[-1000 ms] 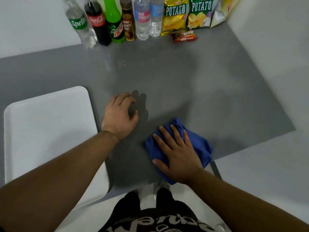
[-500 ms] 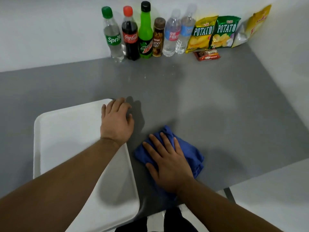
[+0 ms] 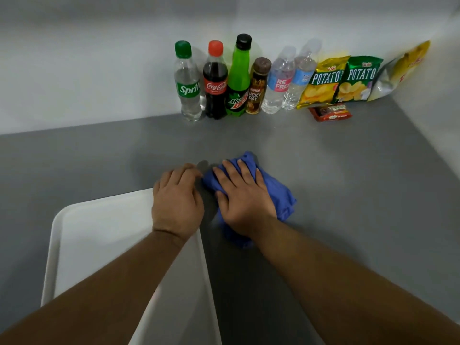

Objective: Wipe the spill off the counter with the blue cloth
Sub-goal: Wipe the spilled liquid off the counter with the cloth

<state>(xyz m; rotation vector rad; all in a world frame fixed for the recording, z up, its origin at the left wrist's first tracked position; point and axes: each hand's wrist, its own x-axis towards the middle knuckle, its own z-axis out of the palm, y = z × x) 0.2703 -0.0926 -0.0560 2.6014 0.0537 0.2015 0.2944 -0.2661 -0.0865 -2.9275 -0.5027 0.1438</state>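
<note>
A crumpled blue cloth (image 3: 276,192) lies on the grey counter (image 3: 348,195), pressed flat under my right hand (image 3: 242,195), whose fingers are spread over it. My left hand (image 3: 176,202) rests palm down right beside it, over the far right corner of a white tray (image 3: 99,235), fingers curled and holding nothing. The two hands almost touch. No wet spill stands out on the counter surface.
Against the back wall stands a row of several bottles: Sprite (image 3: 186,80), Coca-Cola (image 3: 215,82), Mountain Dew (image 3: 239,78), a brown drink (image 3: 256,87) and two water bottles (image 3: 286,80). Chip bags (image 3: 343,80) and a red snack pack (image 3: 329,112) sit at the right, near the side wall.
My right hand has pushed the blue cloth forward and to the left, up next to my left hand. The camera has tilted up, showing more of the back wall.
</note>
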